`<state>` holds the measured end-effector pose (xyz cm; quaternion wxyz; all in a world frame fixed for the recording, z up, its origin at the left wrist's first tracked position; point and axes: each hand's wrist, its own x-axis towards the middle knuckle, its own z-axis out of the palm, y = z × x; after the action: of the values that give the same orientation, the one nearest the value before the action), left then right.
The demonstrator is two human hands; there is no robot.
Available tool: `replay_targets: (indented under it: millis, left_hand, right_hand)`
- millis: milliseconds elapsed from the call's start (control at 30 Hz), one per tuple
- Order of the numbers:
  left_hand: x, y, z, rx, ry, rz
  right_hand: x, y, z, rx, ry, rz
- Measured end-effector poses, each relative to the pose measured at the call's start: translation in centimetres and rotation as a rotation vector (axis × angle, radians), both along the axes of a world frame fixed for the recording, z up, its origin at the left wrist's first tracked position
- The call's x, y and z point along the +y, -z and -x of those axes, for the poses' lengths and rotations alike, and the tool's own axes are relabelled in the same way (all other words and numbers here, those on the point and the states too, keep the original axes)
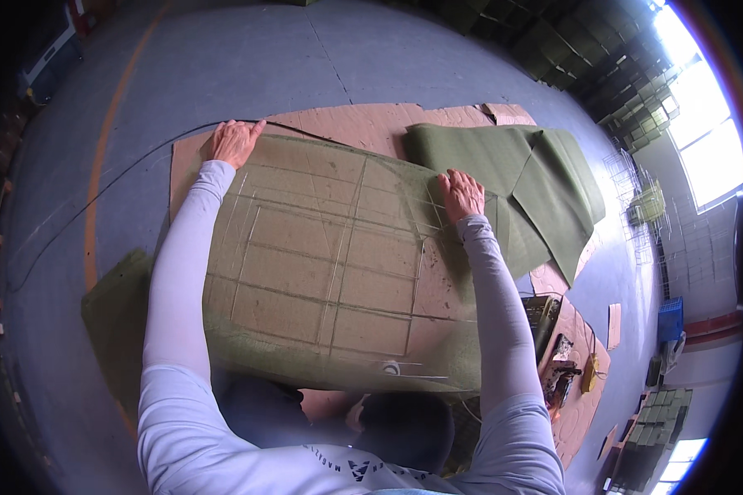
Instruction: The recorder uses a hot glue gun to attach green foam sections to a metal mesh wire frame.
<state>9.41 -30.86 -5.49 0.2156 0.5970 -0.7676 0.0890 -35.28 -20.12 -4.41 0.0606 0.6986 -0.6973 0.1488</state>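
Observation:
Before me lies a see-through green mesh sheet [305, 161] with a wire grid frame [336, 272] of crossing rods on it. My left hand [234, 142] is closed on its far left corner, the thumb pointing right along the edge. At the far right, my right hand [462, 195] grips the edge with its fingers bent over it. Both arms are stretched forward. The near side of the sheet bends down over my legs, and brown cardboard shows through the mesh.
Folded green sheets [512, 165] lie on cardboard [338, 122] beyond my right hand. Tools [563, 371] and a yellow object [589, 373] sit to the right. A thin black cable [99, 194] runs across the floor at left. Wire grids [636, 206] stand farther right.

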Motion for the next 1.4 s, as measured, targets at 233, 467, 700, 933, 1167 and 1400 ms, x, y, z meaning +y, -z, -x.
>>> replay_targets:
  millis: [233,467,700,933,1167,1400]
  left_hand:
    - [0.3,-2.1,0.8,-0.004,-0.166,-0.297]
    - [1.1,0.5,-4.4,0.077,0.143,-0.243]
    - [3.9,-0.4,-4.9,0.262,-0.032,-0.445]
    - [25.9,-1.7,-11.3,0.754,-0.127,-0.655]
    - [36.3,-1.8,-10.2,1.317,-0.24,-0.543]
    - [29.8,-11.8,-9.5,1.405,-0.146,-0.387]
  right_hand:
    - [-0.4,-1.1,-0.1,-0.026,-0.014,-0.079]
    - [1.3,-1.5,5.2,0.018,0.013,-0.224]
    - [3.5,-2.3,5.8,-0.012,0.103,-0.151]
    - [26.9,0.3,8.6,-1.061,0.212,-0.117]
    - [37.8,-0.4,0.8,-1.45,0.212,-0.031]
    - [27.2,-4.3,5.9,-1.349,0.222,0.309]
